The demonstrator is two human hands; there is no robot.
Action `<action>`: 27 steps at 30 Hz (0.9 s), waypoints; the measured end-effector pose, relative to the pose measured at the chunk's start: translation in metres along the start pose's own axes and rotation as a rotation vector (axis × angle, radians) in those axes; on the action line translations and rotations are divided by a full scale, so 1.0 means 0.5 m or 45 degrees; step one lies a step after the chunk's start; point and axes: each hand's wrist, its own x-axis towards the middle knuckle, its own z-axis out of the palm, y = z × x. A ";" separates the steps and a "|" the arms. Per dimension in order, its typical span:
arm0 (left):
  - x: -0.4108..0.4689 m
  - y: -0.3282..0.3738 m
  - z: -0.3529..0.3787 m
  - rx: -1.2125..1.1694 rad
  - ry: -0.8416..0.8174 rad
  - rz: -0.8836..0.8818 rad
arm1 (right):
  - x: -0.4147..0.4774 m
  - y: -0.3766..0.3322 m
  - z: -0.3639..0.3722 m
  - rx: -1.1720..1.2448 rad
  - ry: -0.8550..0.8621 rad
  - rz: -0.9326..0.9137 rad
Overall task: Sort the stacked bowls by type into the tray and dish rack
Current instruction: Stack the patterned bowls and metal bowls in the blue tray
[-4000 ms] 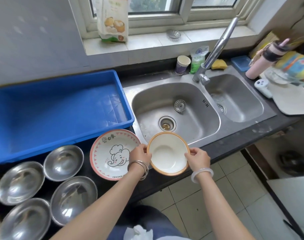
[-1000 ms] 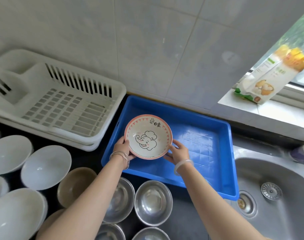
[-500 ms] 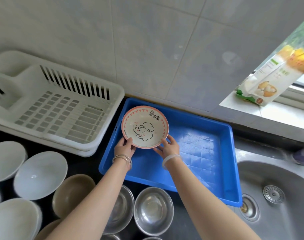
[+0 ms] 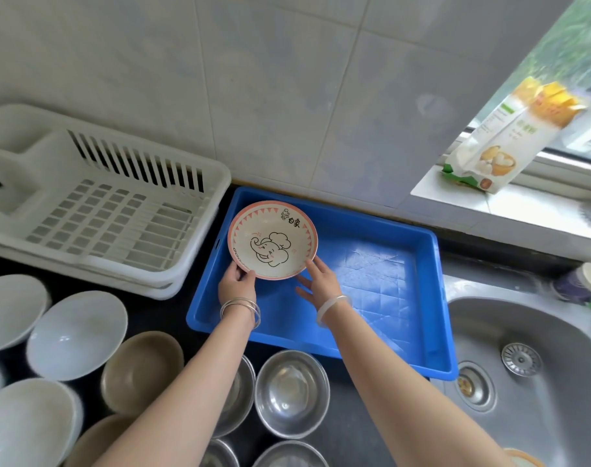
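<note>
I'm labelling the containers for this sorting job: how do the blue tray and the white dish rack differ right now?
The blue tray has solid walls and a smooth floor; the white dish rack is slotted, with a grid base. The tray holds the elephant bowl at its far left corner, with the left hand on the bowl's rim and the right hand beside it; the rack holds nothing. Both are rectangular plastic, side by side against the tiled wall.

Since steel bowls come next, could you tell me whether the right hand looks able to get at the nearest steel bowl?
Probably yes: the right hand looks open beside the elephant bowl, and the steel bowl lies uncovered just below the tray, nothing between.
</note>
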 end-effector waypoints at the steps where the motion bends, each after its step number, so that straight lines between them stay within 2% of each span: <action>1: -0.017 0.003 -0.001 -0.010 -0.009 0.013 | -0.006 0.000 -0.009 -0.053 -0.005 0.005; 7: -0.132 0.007 0.002 0.040 -0.177 -0.003 | -0.087 -0.002 -0.095 -0.290 0.078 -0.122; 10: -0.211 -0.002 0.023 0.116 -0.293 -0.059 | -0.164 0.013 -0.169 -0.440 0.239 -0.224; 13: -0.303 -0.030 0.052 0.260 -0.443 -0.010 | -0.257 0.046 -0.258 -0.512 0.403 -0.296; 16: -0.395 -0.066 0.087 0.363 -0.608 0.001 | -0.347 0.086 -0.357 -0.711 0.612 -0.335; 20: -0.506 -0.129 0.146 0.593 -0.903 -0.029 | -0.448 0.145 -0.487 -0.914 0.874 -0.277; 23: -0.576 -0.181 0.187 0.749 -1.100 -0.096 | -0.500 0.195 -0.565 -1.022 0.985 -0.226; 27: -0.629 -0.242 0.220 0.856 -1.195 -0.247 | -0.539 0.253 -0.628 -0.985 1.025 -0.068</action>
